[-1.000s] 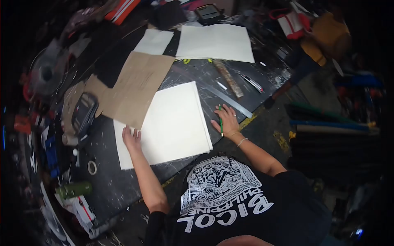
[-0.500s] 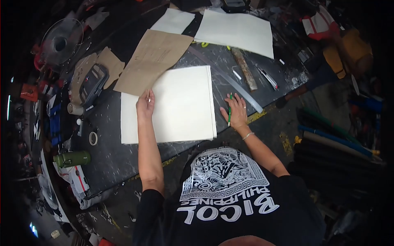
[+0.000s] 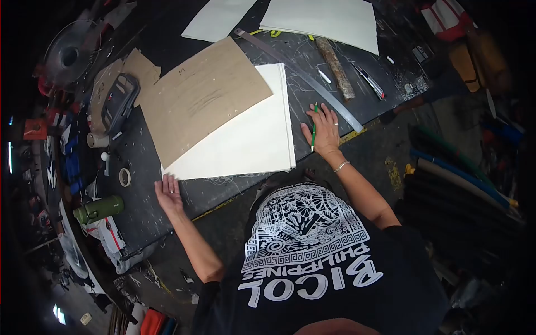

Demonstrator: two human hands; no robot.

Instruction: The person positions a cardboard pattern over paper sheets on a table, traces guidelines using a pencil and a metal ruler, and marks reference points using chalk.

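The brown card [image 3: 204,106] now covers more of our white sheets [image 3: 251,142]; our left hand [image 3: 169,194] is open beside their corner, our right hand [image 3: 326,133] holding a green pencil [image 3: 314,133].

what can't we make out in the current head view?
All in the head view:
Near white sheet: upper-left part hidden under the brown card.
Brown card: middle scribbles too faint to read.
Far-left white sheet: top cut off by the picture's upper edge.
Left hand: fingers blurred, contact with the near sheet's corner unclear.
Green pencil: right hand hides whether it's gripped.
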